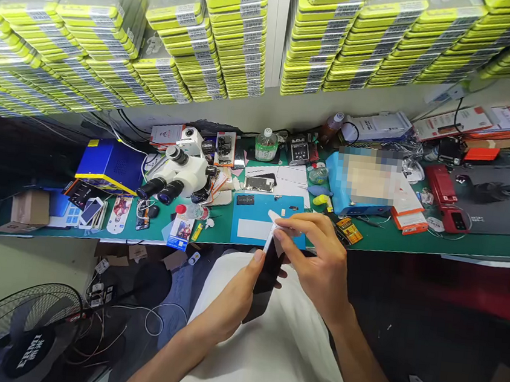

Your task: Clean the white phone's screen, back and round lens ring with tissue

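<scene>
My green desk [414, 238] runs under shelves stacked with yellow boxes [235, 31]; a microscope [179, 174] stands left of the blue mat [256, 218]. Off the desk's front edge (over my lap), my left hand [229, 301] grips a dark phone [266, 280], and my right hand [316, 255] pinches a white strip [272, 232] at its top.

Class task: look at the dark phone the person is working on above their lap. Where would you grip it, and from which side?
Grip the dark phone by its long edges near the lower end, from below-left, as the left hand does; it stands tilted, and the right hand occupies the top.
</scene>
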